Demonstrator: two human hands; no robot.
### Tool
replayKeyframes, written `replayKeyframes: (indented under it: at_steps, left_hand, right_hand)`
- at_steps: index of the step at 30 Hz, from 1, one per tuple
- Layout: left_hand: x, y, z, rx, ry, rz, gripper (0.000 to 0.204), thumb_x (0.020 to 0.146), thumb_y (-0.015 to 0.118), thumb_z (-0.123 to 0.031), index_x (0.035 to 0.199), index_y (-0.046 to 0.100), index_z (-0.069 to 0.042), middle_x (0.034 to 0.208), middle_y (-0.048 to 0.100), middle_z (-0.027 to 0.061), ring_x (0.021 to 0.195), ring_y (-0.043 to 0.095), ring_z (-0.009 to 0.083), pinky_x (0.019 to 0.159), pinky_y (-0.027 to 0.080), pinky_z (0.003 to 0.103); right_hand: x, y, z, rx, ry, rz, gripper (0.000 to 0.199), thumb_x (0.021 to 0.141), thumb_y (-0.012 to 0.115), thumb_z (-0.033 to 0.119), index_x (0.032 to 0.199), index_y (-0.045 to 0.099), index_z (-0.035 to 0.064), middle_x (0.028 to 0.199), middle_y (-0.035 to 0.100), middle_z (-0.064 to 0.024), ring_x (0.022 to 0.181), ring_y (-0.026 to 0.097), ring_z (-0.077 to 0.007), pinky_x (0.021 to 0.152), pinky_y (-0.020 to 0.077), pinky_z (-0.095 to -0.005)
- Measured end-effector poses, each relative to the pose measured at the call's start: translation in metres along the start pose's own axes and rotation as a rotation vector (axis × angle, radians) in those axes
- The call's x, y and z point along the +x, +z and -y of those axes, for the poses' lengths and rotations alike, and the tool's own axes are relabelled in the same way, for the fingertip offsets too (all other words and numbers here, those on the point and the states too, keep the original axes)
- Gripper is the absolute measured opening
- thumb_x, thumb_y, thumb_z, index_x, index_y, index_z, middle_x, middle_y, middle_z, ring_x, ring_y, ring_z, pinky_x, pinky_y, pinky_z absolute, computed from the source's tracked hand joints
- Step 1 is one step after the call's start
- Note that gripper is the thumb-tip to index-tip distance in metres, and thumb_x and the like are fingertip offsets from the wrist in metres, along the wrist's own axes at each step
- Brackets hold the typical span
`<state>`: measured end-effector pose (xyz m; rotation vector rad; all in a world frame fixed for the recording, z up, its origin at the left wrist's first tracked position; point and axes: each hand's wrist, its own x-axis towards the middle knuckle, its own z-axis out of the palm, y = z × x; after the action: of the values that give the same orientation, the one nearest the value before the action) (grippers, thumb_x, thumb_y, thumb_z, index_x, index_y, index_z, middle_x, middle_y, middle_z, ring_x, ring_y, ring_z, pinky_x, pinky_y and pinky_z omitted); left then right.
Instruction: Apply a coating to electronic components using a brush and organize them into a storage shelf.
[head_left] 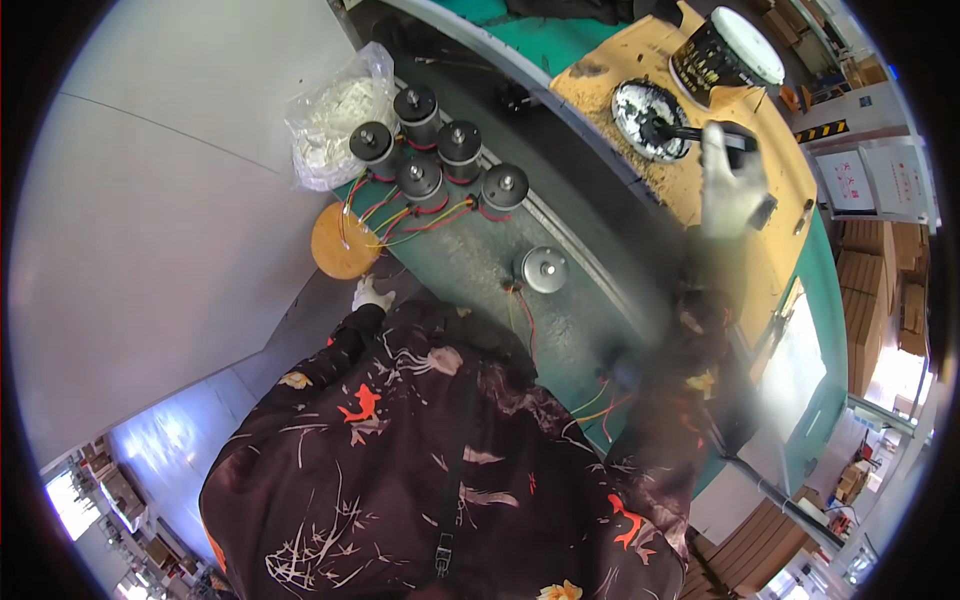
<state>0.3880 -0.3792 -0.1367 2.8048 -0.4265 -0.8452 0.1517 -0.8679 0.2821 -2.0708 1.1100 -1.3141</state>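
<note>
- One gloved hand, the right grip (733, 185), is closed around a black tool (686, 132) just right of the dish (617, 112); the tool's head rests in the dish's white paste.
- Left grip (372, 294), far below-left of the dish, has fingers bent; cannot tell whether it holds anything.
- Lone silver motor (543, 270) stands below-left of the dish, apart from both grips; five dark-topped motors (420, 180) cluster farther left of the dish.
- Cardboard (775, 262) lies under the dish, a tub (715, 60) close at its upper right.
- Green counter (460, 270) spreads below-left of the dish.
</note>
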Motion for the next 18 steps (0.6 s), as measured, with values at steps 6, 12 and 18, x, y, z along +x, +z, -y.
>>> replayKeyframes:
  at_steps: [6, 12, 18]
  left_hand:
    - [0.024, 0.077, 0.058, -0.229, -0.285, 0.115, 0.057, 0.07, 0.077, -0.045, 0.112, 0.07, -0.006, 0.108, 0.071, 0.0154, 0.101, 0.067, 0.0303, 0.092, 0.051, 0.038]
    - [0.037, 0.127, 0.131, -0.334, -0.271, 0.26, 0.047, 0.074, 0.074, -0.044, 0.102, 0.074, -0.007, 0.098, 0.073, 0.0132, 0.095, 0.07, 0.0279, 0.086, 0.053, 0.037]
    - [0.013, 0.065, 0.056, -0.173, -0.221, 0.23, 0.046, 0.074, 0.071, -0.05, 0.102, 0.075, -0.013, 0.098, 0.074, 0.0094, 0.094, 0.071, 0.026, 0.084, 0.053, 0.036]
  right_hand:
    - [-0.119, -0.008, 0.007, 0.14, 0.034, 0.038, 0.011, 0.085, 0.073, 0.01, 0.09, 0.066, 0.0034, 0.067, 0.057, 0.0045, 0.057, 0.047, -0.0028, 0.052, 0.0378, -0.0187]
    - [-0.207, 0.057, -0.076, 0.179, 0.409, 0.246, 0.02, 0.084, 0.075, 0.019, 0.086, 0.064, 0.0025, 0.061, 0.052, 0.0057, 0.055, 0.042, -0.0031, 0.051, 0.0378, -0.0214]
    - [-0.219, 0.054, -0.096, 0.225, 0.482, 0.18, 0.022, 0.084, 0.076, 0.019, 0.087, 0.063, 0.0011, 0.065, 0.053, 0.0043, 0.058, 0.043, -0.0033, 0.053, 0.0387, -0.0216]
